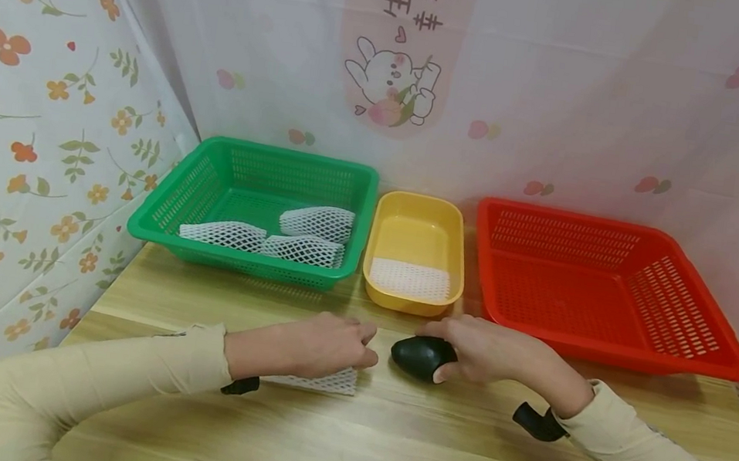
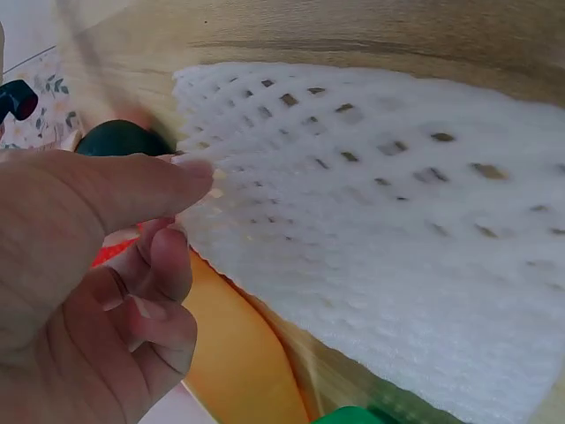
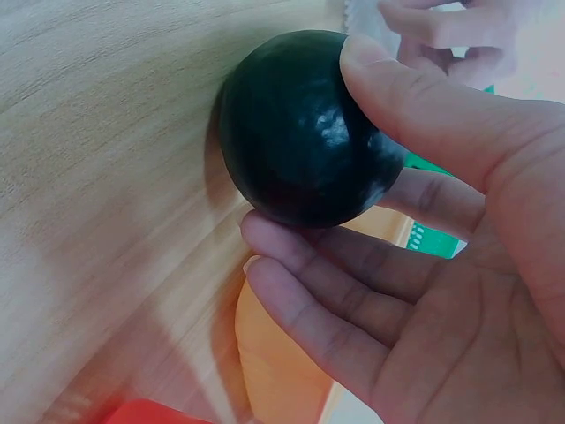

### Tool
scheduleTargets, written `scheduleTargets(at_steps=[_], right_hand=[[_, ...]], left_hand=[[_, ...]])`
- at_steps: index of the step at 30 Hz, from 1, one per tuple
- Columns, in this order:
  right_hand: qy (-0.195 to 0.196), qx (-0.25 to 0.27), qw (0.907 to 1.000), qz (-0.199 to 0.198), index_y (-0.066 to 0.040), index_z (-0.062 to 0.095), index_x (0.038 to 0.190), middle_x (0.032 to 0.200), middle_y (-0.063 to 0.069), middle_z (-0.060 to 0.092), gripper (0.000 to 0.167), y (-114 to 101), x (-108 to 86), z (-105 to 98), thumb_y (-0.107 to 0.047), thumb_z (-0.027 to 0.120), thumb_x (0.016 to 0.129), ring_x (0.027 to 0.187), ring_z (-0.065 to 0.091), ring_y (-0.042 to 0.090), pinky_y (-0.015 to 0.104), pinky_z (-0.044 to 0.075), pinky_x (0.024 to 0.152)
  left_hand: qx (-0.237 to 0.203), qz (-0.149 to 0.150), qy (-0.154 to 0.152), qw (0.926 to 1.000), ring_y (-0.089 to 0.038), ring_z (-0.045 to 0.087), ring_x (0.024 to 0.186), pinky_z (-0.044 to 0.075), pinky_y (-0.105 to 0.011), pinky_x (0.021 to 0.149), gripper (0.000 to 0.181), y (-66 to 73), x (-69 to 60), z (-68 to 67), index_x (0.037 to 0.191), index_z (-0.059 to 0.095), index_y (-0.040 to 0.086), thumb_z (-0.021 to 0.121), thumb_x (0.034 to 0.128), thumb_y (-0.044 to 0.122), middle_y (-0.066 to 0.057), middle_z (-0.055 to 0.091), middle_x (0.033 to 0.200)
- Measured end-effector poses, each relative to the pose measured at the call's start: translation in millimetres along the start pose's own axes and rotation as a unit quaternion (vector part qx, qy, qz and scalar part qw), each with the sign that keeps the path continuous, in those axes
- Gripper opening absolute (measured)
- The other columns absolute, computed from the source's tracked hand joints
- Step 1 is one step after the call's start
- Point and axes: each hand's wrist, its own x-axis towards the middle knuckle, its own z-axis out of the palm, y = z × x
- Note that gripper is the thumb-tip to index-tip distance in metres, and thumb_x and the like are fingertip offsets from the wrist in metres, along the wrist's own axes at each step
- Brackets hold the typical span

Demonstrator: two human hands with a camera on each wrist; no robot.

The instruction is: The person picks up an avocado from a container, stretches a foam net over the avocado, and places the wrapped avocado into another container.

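Observation:
My right hand grips a dark green avocado just above or on the table. In the right wrist view the thumb lies on the avocado's upper side and the fingers curl beneath it. To the left, my left hand pinches the near end of a white foam net sleeve. The left wrist view shows the thumb over the edge of the flattened sleeve, the other fingers bent below. The avocado's narrow end points toward the left hand, a small gap apart from it.
At the back left a green basket holds several white foam net pieces. A yellow tray with a flat foam net stands in the middle. The red basket is at the right. A curtain hangs behind.

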Motion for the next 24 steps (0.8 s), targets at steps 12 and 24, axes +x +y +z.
scheduleTargets(at_steps=[12,24], right_hand=[[0.004,0.006,1.0,0.003,-0.005,0.062,0.136,0.122,0.005,0.064,0.063,0,-1.9,1,-0.028,0.086,0.083,0.1,0.058,0.023,0.044,0.051,0.089],[0.014,0.012,0.9997,-0.015,-0.004,0.061,0.136,0.123,0.004,0.065,0.062,5,-4.9,3,-0.028,0.085,0.084,0.098,0.059,0.019,0.042,0.052,0.089]], left_hand=[[-0.022,-0.018,0.068,0.9973,-0.012,0.054,0.075,0.039,-0.02,0.048,0.011,-12.7,1.3,-5.1,0.109,0.069,0.023,0.065,0.1013,0.018,0.004,0.056,0.091],[-0.091,-0.007,0.124,0.9881,-0.014,0.056,0.076,0.042,-0.021,0.054,0.012,-22.8,7.3,-2.7,0.107,0.063,0.019,0.065,0.0981,0.012,0.002,0.055,0.099]])
